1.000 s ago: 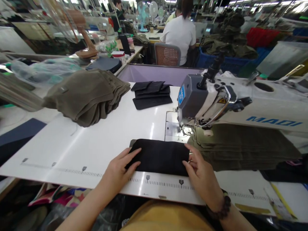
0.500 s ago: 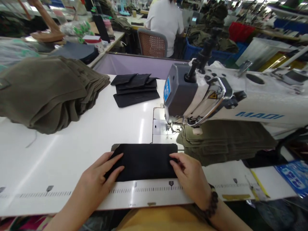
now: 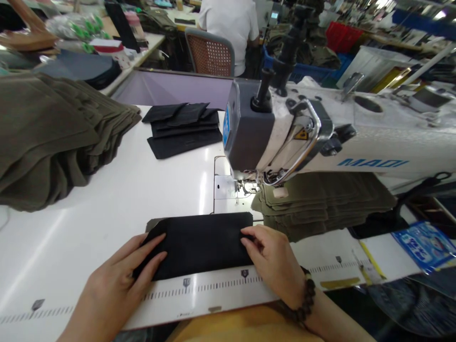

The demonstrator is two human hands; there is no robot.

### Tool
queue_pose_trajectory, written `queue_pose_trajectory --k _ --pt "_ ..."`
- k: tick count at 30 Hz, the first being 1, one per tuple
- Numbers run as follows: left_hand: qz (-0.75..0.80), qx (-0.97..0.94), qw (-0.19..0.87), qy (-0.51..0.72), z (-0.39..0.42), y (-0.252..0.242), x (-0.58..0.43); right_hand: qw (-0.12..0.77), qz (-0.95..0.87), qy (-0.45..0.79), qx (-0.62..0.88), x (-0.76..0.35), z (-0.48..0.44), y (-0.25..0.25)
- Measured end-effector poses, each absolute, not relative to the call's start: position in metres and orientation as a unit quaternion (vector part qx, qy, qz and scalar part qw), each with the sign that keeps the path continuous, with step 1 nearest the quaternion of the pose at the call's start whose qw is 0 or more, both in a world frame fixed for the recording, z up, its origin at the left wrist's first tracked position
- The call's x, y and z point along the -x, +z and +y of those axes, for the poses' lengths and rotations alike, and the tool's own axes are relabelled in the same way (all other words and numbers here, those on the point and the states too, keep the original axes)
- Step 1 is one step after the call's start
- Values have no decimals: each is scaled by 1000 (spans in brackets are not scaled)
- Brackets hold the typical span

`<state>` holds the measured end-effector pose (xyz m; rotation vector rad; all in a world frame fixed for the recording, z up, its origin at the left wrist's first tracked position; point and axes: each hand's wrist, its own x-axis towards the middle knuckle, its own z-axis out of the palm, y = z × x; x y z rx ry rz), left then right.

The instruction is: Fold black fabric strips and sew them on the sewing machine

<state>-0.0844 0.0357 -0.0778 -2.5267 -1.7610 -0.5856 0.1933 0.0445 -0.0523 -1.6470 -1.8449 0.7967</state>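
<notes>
Along the front of the white tabletop (image 3: 171, 190), nearer me than the MAQI sewing machine (image 3: 356, 137), lies a black fabric piece (image 3: 203, 247). My left hand (image 3: 114, 280) rests on its left end, thumb and forefinger parted; my right hand (image 3: 275, 259) pinches its right edge.

You are in a sewing workshop: a sewing machine (image 3: 335, 133) lettered MAQI stands at your white worktable (image 3: 117, 228), its front edge marked with a ruler scale. Stacked olive fabric pieces (image 3: 46, 128) lie to your left. Ahead of you, a person in white (image 3: 230, 28) is near a blue crate (image 3: 308, 72) heaped with cloth.
</notes>
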Motion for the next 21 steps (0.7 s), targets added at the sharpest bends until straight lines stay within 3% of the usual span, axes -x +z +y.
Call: queue_pose_trajectory --k 12,21 --pt "-564 810 11 -162 34 -79 87 278 -683 289 610 -193 46 -55" --pt "-593 784 -26 -182 33 -82 85 239 -681 283 632 -191 47 -50"
